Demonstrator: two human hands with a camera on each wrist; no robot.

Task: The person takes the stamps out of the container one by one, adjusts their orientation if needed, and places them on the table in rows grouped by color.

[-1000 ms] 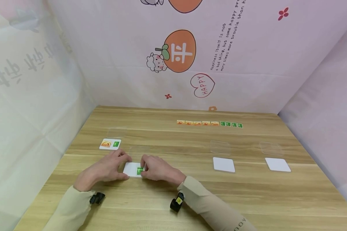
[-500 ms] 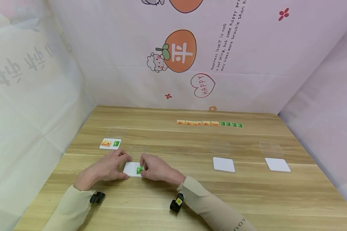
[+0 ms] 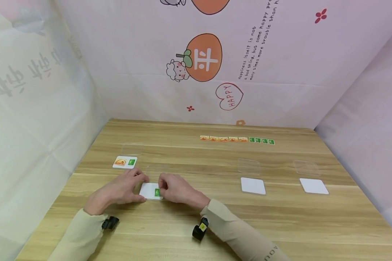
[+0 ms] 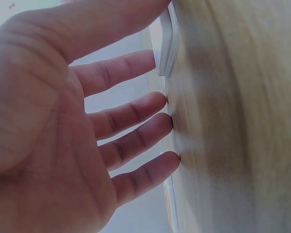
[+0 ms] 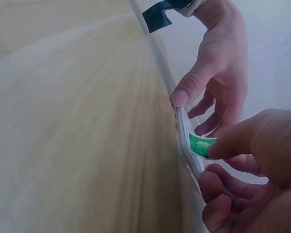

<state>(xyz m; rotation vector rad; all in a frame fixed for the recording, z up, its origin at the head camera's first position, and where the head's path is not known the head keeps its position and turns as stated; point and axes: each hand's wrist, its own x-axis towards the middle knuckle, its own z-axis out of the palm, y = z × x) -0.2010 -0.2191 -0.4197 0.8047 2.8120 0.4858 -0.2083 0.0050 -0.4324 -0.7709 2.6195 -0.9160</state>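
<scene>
My left hand grips a small white card at its left end, with thumb and index finger at opposite corners. In the left wrist view the other fingers spread with their tips against the table. A green stamp-like sticker lies at the card's right end. My right hand holds this sticker's right edge with one digit on top and the other fingers curled beside the card's end. How firmly they pinch is partly hidden. Just beyond sits a finished-looking card bearing an orange and a green sticker.
Two blank white cards lie on the right. Thin clear rectangles lie behind the cards. At the back runs a row of orange stickers and green stickers. Printed cloth encloses the table.
The right hand's index finger has drawn back slightly from the card's far right corner, while its hold at the green sticker stays. The left hand keeps its place.
</scene>
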